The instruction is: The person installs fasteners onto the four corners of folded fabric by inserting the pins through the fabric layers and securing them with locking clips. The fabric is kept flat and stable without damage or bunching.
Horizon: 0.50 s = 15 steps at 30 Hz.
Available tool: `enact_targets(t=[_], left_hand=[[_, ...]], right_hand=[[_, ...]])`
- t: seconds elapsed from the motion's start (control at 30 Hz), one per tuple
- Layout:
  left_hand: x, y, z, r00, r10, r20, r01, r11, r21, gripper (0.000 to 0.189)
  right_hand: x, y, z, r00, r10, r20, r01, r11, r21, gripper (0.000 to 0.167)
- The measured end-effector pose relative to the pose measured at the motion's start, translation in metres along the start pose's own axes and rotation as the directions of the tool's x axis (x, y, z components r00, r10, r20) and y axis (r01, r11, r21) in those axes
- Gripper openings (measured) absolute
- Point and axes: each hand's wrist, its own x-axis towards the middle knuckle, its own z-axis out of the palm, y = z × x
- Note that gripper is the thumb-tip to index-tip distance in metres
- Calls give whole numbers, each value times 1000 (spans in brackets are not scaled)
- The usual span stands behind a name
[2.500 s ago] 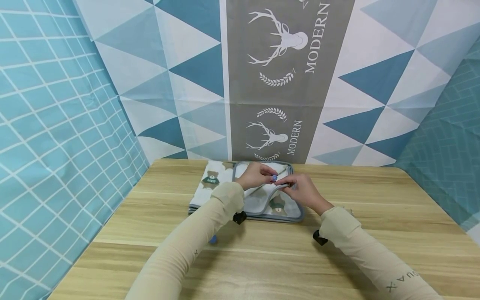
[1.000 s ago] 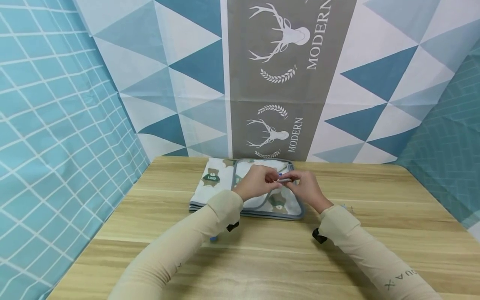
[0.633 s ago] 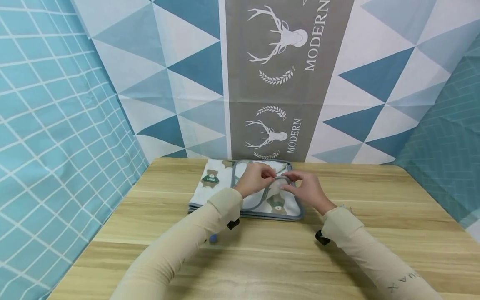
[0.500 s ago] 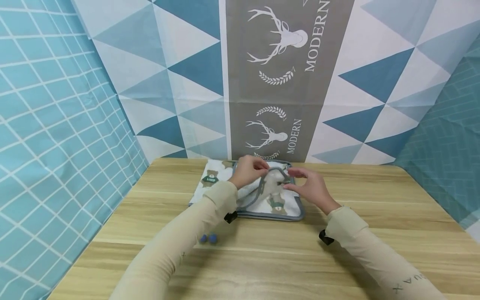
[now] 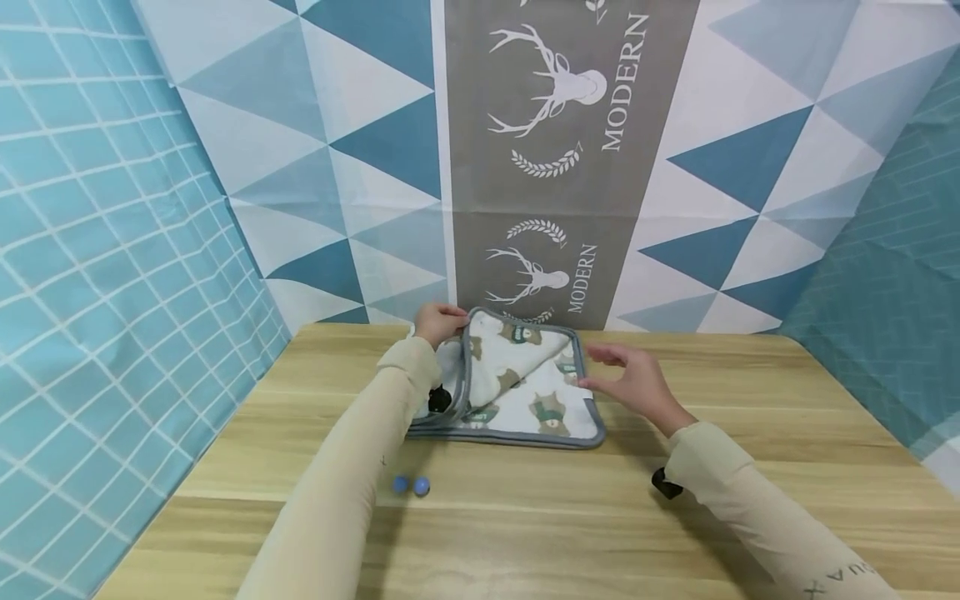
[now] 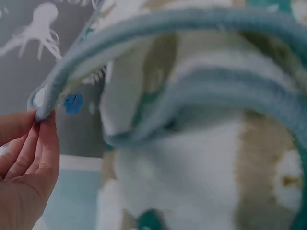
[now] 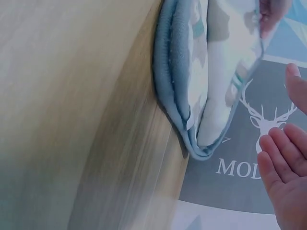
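A folded white blanket (image 5: 543, 412) with brown bears and a grey-blue border lies near the back of the table. My left hand (image 5: 438, 323) pinches its bordered edge at the upper left and holds a layer raised; the left wrist view shows thumb and fingertips on that border (image 6: 53, 91). A small blue piece (image 6: 73, 104) shows just beyond the pinched edge; what it is I cannot tell. My right hand (image 5: 630, 379) hovers beside the blanket's right edge, fingers apart and holding nothing. In the right wrist view its palm (image 7: 292, 191) is apart from the cloth.
Two small blue balls (image 5: 411, 485) sit on the wooden table (image 5: 525, 525) in front of the blanket, right of my left forearm. A patterned backdrop (image 5: 540, 167) rises directly behind the table, and a blue grid-patterned sheet (image 5: 97, 292) stands along the left.
My left hand has swung left, drawing the blanket's layer with it. My right hand has let go of the cloth and shifted slightly right. Both blue balls now show beside the left forearm.
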Motion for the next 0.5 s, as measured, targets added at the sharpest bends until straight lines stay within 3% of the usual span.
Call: enact_targets(t=[0.13, 0.27, 0.5], left_hand=[[7, -19, -1, 996, -83, -12, 83, 996, -21, 21], [7, -32, 1, 992, -127, -16, 128, 989, 73, 18], [5, -37, 1, 987, -162, 3, 160, 976, 151, 20]], right_hand=[[-1, 0, 0, 1000, -10, 14, 10, 1000, -8, 59], [-2, -1, 0, 1000, -17, 9, 17, 1000, -17, 57], [-1, -3, -2, 1000, -19, 9, 19, 1000, -24, 55]])
